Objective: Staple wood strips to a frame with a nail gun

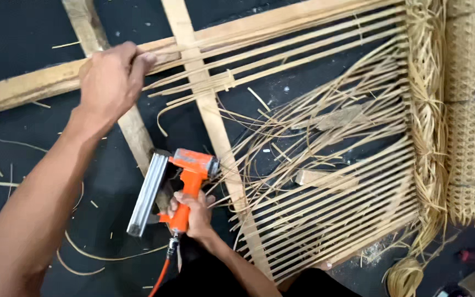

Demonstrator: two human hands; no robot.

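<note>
My right hand [193, 214] grips the handle of an orange pneumatic staple gun [185, 176] with a long silver magazine, held low over the dark floor beside a wooden frame bar. My left hand [111, 80] reaches up and pinches the ends of thin rattan strips [281, 52] against the upper bar of the wooden frame [28, 88]. The strips run rightward across the frame's upright slat [210, 110]. Further rows of strips [347, 209] lie stretched across the lower part of the frame.
Loose tangled rattan strands [314, 126] lie inside the frame. A roll of woven cane webbing [465, 110] stands along the right edge, beside bundled rattan fibres [430, 121]. A coil of rattan [405, 275] sits at bottom right. An orange air hose [160, 278] trails from the gun.
</note>
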